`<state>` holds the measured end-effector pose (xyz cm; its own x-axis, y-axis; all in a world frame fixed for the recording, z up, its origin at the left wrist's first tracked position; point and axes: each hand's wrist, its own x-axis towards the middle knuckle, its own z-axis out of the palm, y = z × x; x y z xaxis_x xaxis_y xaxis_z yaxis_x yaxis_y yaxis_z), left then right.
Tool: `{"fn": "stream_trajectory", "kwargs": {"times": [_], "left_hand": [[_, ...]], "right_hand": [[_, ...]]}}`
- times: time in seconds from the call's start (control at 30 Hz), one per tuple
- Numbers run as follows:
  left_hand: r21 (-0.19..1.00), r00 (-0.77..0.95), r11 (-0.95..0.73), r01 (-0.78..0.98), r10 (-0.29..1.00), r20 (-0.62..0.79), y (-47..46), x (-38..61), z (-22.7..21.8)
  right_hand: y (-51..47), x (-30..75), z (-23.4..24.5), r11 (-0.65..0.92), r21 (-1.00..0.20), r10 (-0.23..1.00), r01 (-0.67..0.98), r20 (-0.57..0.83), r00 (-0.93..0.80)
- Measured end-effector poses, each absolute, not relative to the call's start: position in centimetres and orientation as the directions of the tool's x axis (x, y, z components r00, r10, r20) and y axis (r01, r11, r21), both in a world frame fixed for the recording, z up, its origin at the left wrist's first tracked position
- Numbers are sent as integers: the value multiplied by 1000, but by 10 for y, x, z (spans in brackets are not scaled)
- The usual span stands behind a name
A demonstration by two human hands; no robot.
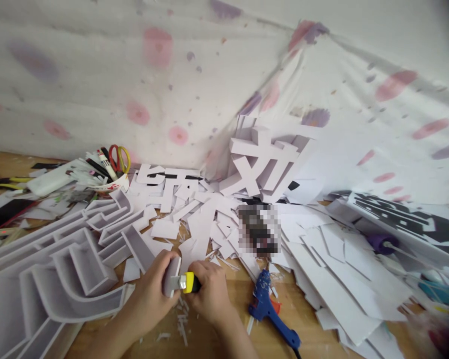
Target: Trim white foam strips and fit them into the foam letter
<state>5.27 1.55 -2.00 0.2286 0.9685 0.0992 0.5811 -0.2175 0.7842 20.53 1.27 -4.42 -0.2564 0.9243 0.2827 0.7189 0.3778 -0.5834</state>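
Between the thumb and fingers of my left hand a small strip of white foam board stands on edge. My right hand is wrapped round a yellow and black utility knife. The knife's metal blade points left and meets the face of the strip. Thin white shavings lie on the wooden table below my hands. Just left of my left hand is a large hollow white foam-board letter shape, its open side up. A blue glue gun lies right of my right hand.
White board offcuts cover the table's middle. A finished white character leans at the back. Stacked white sheets lie right, beside a lettered box form. A cup holds scissors and pens. A blurred-out dark object lies centrally.
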Motion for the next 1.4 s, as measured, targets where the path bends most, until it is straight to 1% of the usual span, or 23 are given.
{"fn": "stream_trajectory", "kwargs": {"times": [0.1, 0.2, 0.27, 0.43, 0.5, 0.63, 0.87, 0.97, 1.03, 1.1, 1.17, 1.23, 1.3, 1.4], "left_hand": [[774, 238, -226, 591, 966, 100, 12, 52, -23], [762, 265, -249, 597, 958, 106, 7, 55, -23], [758, 256, -247, 604, 960, 109, 5, 57, -22], [768, 221, -210, 604, 971, 92, 10, 55, -19], [776, 220, -211, 594, 971, 96, 12, 53, -19], [775, 203, -225, 591, 971, 127, 11, 52, -23], [761, 215, -259, 595, 963, 160, 8, 49, -26], [747, 244, -282, 602, 956, 164, 5, 49, -25], [747, 285, -297, 595, 947, 150, 2, 50, -25], [750, 301, -295, 593, 944, 133, 0, 50, -25], [753, 283, -282, 595, 950, 132, 0, 49, -25], [761, 249, -258, 595, 960, 130, 2, 46, -24], [777, 229, -220, 590, 968, 100, 3, 42, -21], [812, 220, -142, 566, 975, 18, 2, 39, -15]], "right_hand": [[17, 206, -45, 347, -599, 936, 722, 268, -228], [22, 211, -45, 289, -610, 953, 738, 255, -162], [22, 212, -45, 283, -616, 954, 735, 261, -149], [14, 206, -47, 431, -637, 902, 639, 314, -296], [12, 203, -48, 439, -628, 899, 643, 315, -306], [15, 202, -48, 392, -616, 918, 683, 303, -254], [19, 202, -48, 347, -618, 936, 706, 269, -225], [22, 205, -50, 313, -643, 949, 699, 248, -196], [26, 208, -52, 251, -647, 966, 720, 213, -146], [31, 210, -55, 159, -616, 984, 772, 165, -71], [35, 208, -60, 56, -547, 994, 835, 111, 6], [38, 204, -66, -8, -479, 995, 878, 81, 53], [39, 199, -72, -10, -445, 993, 895, 101, 61], [39, 196, -79, 39, -443, 983, 896, 179, 46]]}}
